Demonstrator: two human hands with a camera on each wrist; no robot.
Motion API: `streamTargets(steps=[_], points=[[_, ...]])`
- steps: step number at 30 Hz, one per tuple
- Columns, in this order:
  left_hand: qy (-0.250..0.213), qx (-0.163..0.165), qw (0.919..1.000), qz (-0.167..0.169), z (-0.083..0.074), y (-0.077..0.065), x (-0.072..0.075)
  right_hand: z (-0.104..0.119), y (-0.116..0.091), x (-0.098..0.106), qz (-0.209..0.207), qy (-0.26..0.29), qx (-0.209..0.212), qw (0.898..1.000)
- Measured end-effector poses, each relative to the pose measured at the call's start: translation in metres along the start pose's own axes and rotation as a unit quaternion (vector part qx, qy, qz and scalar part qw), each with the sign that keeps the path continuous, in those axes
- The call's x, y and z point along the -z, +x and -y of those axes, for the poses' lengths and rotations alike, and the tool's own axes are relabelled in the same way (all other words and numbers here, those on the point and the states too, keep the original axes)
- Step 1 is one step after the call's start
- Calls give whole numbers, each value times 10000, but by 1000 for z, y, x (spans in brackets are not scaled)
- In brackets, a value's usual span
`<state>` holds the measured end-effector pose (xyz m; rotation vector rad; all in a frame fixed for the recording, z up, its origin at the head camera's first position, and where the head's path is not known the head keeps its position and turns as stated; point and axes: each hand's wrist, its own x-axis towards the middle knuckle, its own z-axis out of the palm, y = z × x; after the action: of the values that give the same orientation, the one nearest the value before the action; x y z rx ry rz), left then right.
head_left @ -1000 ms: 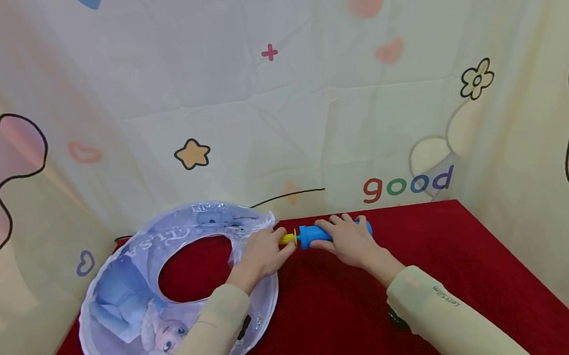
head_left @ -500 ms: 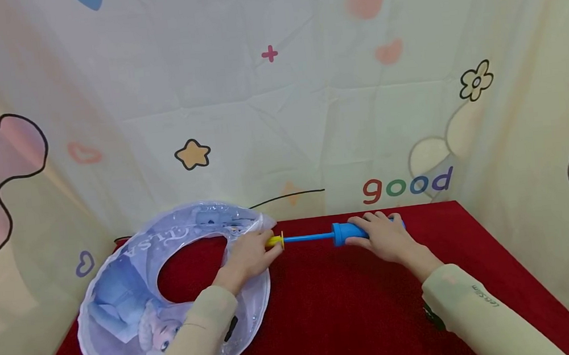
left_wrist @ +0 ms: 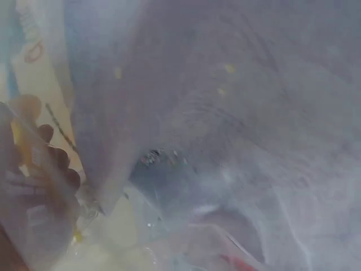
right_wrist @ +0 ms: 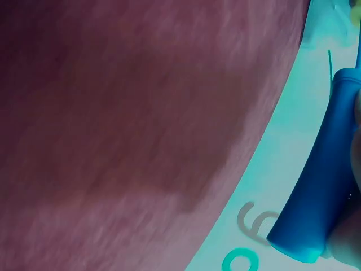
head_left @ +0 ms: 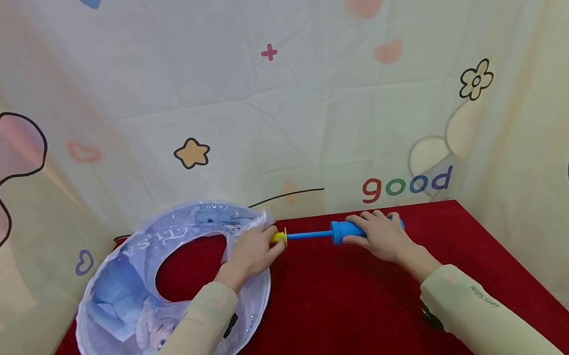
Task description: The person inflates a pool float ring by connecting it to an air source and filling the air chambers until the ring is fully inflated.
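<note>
My left hand (head_left: pixel 250 251) grips the yellow end piece (head_left: pixel 279 237) of a blue hand pump, over the right side of a swim ring. My right hand (head_left: pixel 381 235) is wrapped around the pump's blue barrel (head_left: pixel 342 232). Between the hands the thin blue rod (head_left: pixel 310 234) shows, pulled well out of the barrel and roughly level. The swim ring (head_left: pixel 116 299) is pale purple, see-through and partly wrinkled, with a printed figure. In the left wrist view its film (left_wrist: pixel 225 124) covers most of the picture. The barrel (right_wrist: pixel 318 175) runs along the right wrist view's right side.
A dark red cloth (head_left: pixel 338 309) covers the table. Behind and at both sides hangs a pale printed curtain (head_left: pixel 235 91) with hearts, a star and the word good. A small dark object (head_left: pixel 230 325) shows beside the left sleeve, over the ring.
My right hand moved right with the barrel and my left hand slightly left, drawing the rod out of the barrel. Over the last half second the hands have barely moved.
</note>
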<state>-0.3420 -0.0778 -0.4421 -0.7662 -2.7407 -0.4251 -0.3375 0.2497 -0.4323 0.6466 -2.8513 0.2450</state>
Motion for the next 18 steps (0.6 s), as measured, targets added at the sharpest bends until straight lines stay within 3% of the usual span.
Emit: streamTargets(steps=[12,18], points=[[26,169,9997,155,-18,6,-2,68,27,-9,49,-90,67,9999],[7,183,9997,166,-16,6,-7,70,29,-8,167,-49,65,9998]])
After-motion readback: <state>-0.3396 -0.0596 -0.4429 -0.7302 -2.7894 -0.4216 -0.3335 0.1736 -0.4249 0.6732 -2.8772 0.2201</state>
